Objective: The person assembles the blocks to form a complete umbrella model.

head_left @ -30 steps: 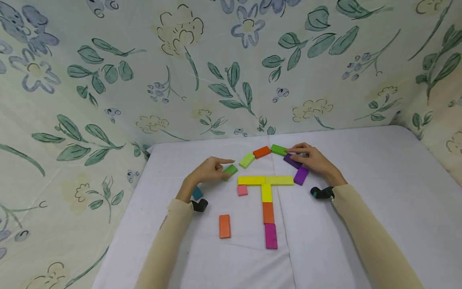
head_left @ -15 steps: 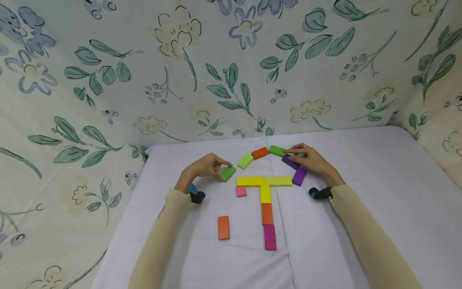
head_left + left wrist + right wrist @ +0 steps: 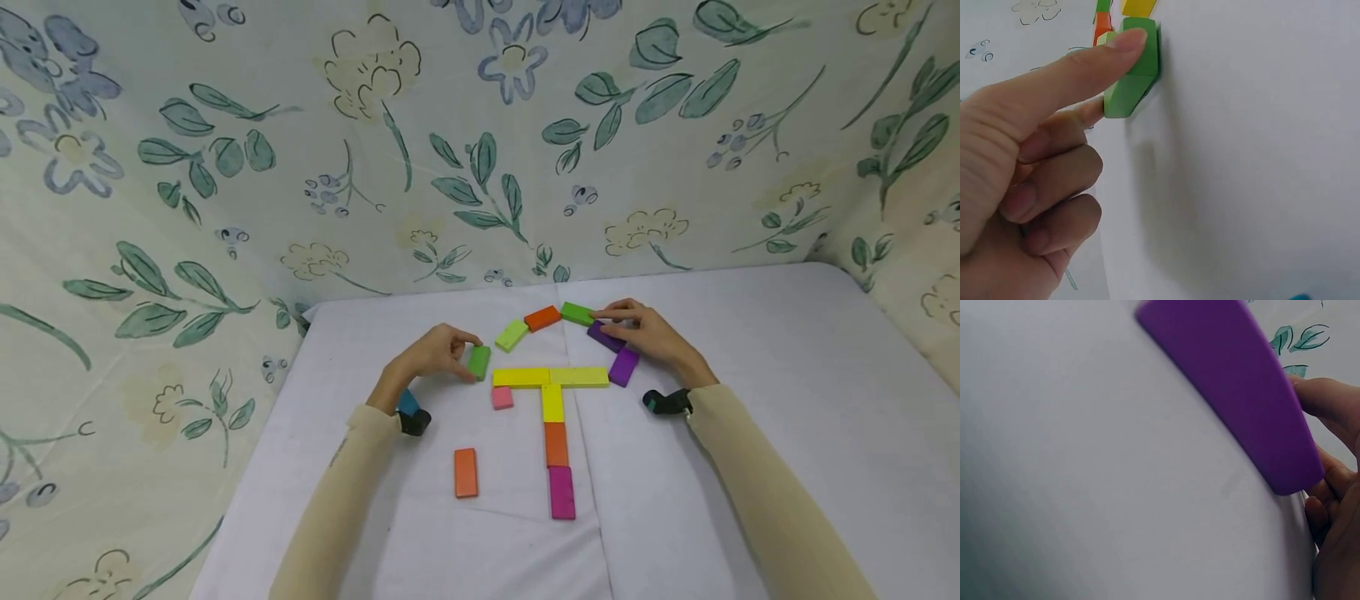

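My left hand [image 3: 435,352] pinches a green block [image 3: 480,363] between thumb and index finger, at the left end of an arc of coloured blocks. In the left wrist view the thumb lies along this green block [image 3: 1132,84], the other fingers curled below. My right hand [image 3: 651,333] holds a dark purple block [image 3: 606,339] on the arc's right side, index fingertip by the neighbouring green block [image 3: 576,313]. Below it lies a purple block [image 3: 624,367], which fills much of the right wrist view. A lime block [image 3: 512,336] and a red-orange block [image 3: 542,318] complete the arc's top.
Two yellow blocks [image 3: 521,377] form a bar under the arc, with a stem of yellow, orange and magenta blocks [image 3: 562,492] below. A pink block [image 3: 502,397] touches the bar's underside. An orange block [image 3: 465,472] lies apart; a blue block [image 3: 407,403] is partly behind the left wrist.
My left hand has taken the green block between thumb and finger and turned it from slanted to nearly upright, a little to the right. The right hand stays in place.
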The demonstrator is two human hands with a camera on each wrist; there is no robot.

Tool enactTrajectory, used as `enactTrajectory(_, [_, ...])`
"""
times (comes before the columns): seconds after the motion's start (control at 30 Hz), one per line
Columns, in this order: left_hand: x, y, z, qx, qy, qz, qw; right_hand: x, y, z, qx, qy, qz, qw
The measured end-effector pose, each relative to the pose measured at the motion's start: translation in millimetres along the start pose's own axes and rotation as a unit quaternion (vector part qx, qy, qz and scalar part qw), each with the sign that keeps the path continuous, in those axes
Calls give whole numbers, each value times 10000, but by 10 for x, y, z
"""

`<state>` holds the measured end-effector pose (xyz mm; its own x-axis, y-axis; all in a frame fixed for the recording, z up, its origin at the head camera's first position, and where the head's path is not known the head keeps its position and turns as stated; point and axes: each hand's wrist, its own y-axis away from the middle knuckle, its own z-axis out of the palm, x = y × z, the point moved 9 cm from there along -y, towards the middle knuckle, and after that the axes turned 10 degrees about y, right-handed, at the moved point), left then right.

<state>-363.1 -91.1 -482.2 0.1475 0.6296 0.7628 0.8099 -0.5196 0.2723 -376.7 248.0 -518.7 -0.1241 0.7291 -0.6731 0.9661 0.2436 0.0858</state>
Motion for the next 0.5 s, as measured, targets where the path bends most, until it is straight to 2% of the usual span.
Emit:
enactTrajectory(0.07, [17,23,4,213,-69,-32,9997,0,0,1,-5,-14,18,10000])
enactTrajectory(0.27, [66,99,31,800,-645,-109,9946,-8,0,0,-17,-27,26,10000])
enactTrajectory(0.5, [57,162,87,1054,-834,-219,9907,-15,1,3,-26,-50,-29,10000])
